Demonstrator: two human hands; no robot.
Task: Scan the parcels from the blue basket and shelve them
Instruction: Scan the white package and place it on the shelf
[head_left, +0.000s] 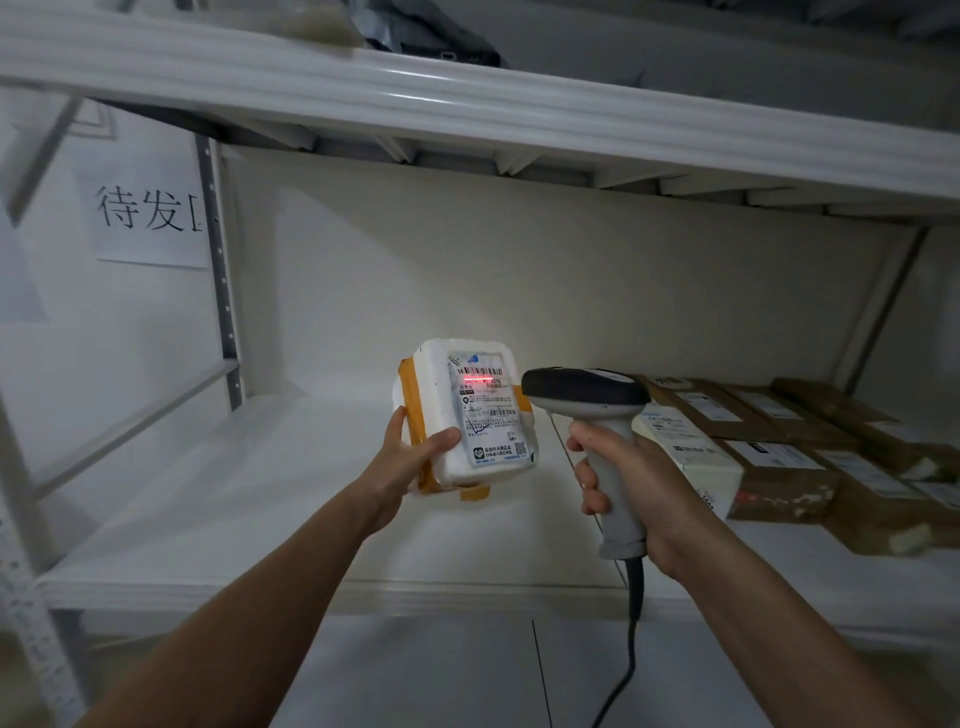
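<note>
Wall sign (148, 218): last character hidden behind shelf upright (219, 270).
Parcel label (488, 410): small print blurred, unreadable.
Scanner cable (632, 644): runs off near edge.
Brown boxes (831, 467): rightmost ones blurred, cut by right edge.

Light is running dim and cool, colours washing toward grey. The scanner (587, 389) is throwing a red line onto the label (491, 410) of the white parcel (434, 384), the brightest spot. The upper shelf (467, 98) is shading the back wall (571, 270). Wide-angle lens is bowing shelf edges; brown boxes (779, 473) at right are blurring toward the frame corner.
</note>
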